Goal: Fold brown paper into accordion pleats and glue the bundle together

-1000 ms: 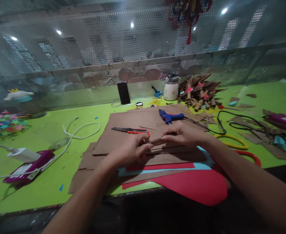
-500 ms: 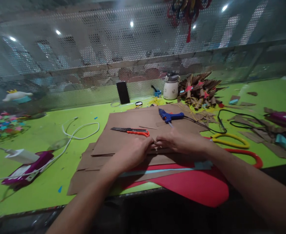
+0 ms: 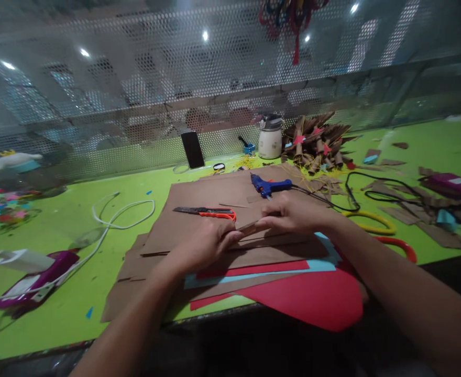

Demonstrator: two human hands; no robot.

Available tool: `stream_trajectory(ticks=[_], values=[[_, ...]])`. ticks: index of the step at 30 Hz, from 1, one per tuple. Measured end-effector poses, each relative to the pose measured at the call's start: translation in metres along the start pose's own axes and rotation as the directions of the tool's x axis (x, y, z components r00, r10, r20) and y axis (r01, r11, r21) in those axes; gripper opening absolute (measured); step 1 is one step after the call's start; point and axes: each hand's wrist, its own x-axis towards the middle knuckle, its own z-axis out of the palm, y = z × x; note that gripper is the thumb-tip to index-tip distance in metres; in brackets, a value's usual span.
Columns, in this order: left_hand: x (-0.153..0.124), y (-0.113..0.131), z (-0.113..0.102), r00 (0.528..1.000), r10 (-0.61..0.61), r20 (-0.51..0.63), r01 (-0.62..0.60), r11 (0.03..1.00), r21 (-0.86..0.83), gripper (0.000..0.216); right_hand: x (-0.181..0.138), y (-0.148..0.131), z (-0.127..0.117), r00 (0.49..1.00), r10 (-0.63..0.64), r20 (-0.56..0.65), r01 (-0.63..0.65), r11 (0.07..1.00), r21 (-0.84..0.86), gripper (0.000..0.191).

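Note:
Between my two hands is a small strip of brown cardboard (image 3: pixel 248 229), pinched at one end by my left hand (image 3: pixel 210 241) and at the other by my right hand (image 3: pixel 287 213). Both hands are closed, just above a stack of brown cardboard sheets (image 3: pixel 163 225). On the stack beyond my left hand lies an orange-handled utility knife (image 3: pixel 218 212) with its blade out to the left. A thin brown sliver (image 3: pixel 233 204) lies behind it. A blue hot glue gun (image 3: pixel 270 185) rests just past my right hand, its nozzle partly hidden.
Red paper (image 3: pixel 309 298) and light blue paper (image 3: pixel 325 262) stick out toward the table's front edge. Scissors with yellow and red handles (image 3: pixel 372 222) lie right. A purple power strip (image 3: pixel 37 283) and white cable are left. A white bottle (image 3: pixel 270 139) and rolled cardboard pieces (image 3: pixel 319 144) stand behind.
My hands have moved slightly apart, and the right one has risen a little, so the cardboard strip between them now shows more plainly. The whole view has shifted slightly.

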Motion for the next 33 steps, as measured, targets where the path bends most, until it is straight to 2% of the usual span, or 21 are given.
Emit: stream_trajectory(ticks=[4, 8, 11, 15, 17, 20, 25, 28, 31, 33], values=[[-0.001, -0.001, -0.005, 0.996, -0.059, 0.061, 0.070, 0.978, -0.195, 0.035, -0.001, 0.011, -0.003, 0.998, 0.053, 0.030, -0.057, 0.986, 0.157, 0.035], [-0.003, -0.001, -0.009, 0.975, -0.120, 0.188, 0.188, 0.896, -0.402, 0.037, -0.002, 0.022, 0.001, 0.986, 0.130, 0.104, -0.157, 0.938, 0.309, 0.039], [-0.005, -0.002, -0.010, 0.952, -0.142, 0.272, 0.269, 0.814, -0.515, 0.039, -0.001, 0.026, 0.005, 0.982, 0.166, 0.089, -0.188, 0.897, 0.401, 0.041], [-0.007, -0.004, -0.006, 0.932, -0.149, 0.331, 0.345, 0.646, -0.680, 0.039, 0.000, 0.026, 0.008, 0.980, 0.191, 0.062, -0.192, 0.798, 0.571, 0.040], [-0.006, -0.006, -0.004, 0.935, -0.155, 0.321, 0.348, 0.587, -0.731, 0.038, 0.001, 0.025, 0.010, 0.980, 0.186, 0.077, -0.191, 0.743, 0.641, 0.038], [-0.003, -0.008, -0.006, 0.945, -0.197, 0.261, 0.327, 0.576, -0.749, 0.035, 0.003, 0.025, 0.014, 0.972, 0.229, 0.051, -0.201, 0.699, 0.687, 0.037], [0.000, -0.011, -0.014, 0.964, -0.249, 0.093, 0.237, 0.643, -0.728, 0.035, 0.008, 0.025, 0.018, 0.943, 0.327, -0.058, -0.209, 0.718, 0.664, 0.038], [0.001, -0.011, -0.013, 0.968, -0.243, 0.056, 0.197, 0.609, -0.768, 0.041, 0.009, 0.027, 0.019, 0.938, 0.335, -0.086, -0.199, 0.726, 0.658, 0.039], [0.001, -0.010, -0.009, 0.965, -0.261, 0.002, 0.156, 0.570, -0.807, 0.056, 0.009, 0.029, 0.020, 0.936, 0.343, -0.081, -0.196, 0.698, 0.689, 0.038], [0.002, -0.010, -0.007, 0.960, -0.279, -0.035, 0.138, 0.576, -0.806, 0.058, 0.009, 0.030, 0.021, 0.934, 0.352, -0.064, -0.206, 0.674, 0.709, 0.038]])
